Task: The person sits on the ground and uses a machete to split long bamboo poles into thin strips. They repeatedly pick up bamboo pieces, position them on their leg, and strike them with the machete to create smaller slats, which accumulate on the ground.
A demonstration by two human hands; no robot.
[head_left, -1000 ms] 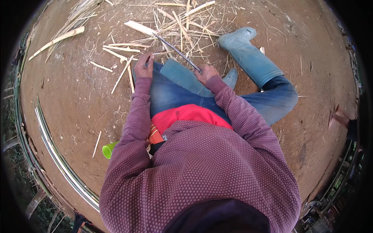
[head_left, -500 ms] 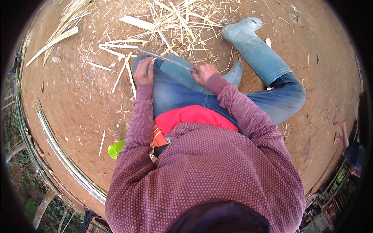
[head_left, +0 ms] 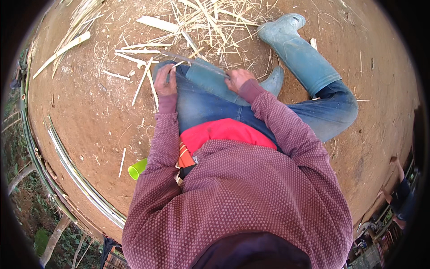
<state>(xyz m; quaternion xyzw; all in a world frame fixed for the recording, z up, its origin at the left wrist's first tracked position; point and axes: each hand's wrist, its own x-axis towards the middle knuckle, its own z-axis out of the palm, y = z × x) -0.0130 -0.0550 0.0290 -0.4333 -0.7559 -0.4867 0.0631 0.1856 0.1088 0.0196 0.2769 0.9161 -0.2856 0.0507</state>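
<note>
Over my left knee, my left hand (head_left: pixel 165 80) is closed, pinching a short pale strip of split bamboo (head_left: pixel 178 64) whose end pokes out past the fingers. My right hand (head_left: pixel 240 81) grips the near end of a long, thin metal blade (head_left: pixel 197 62), its handle hidden in my fist. The blade slants across above my left boot (head_left: pixel 204 77), its far part blurred and reaching beyond the left hand. The strip's tip lies close to the blade; whether they touch I cannot tell.
Pale shavings (head_left: pixel 219 22) heap on the dirt floor ahead, with a wide flat slat (head_left: pixel 156 23) beside them. Loose strips (head_left: pixel 142 83) lie left of my knee. A lime-green cup (head_left: pixel 137 169) rests by my left elbow. Long poles (head_left: pixel 80 172) line the left side. Another person's arm (head_left: pixel 397 169) shows far right.
The strip's end now sticks out further from my left hand. My right hand has shifted slightly to the right with the blade, which is now blurred.
</note>
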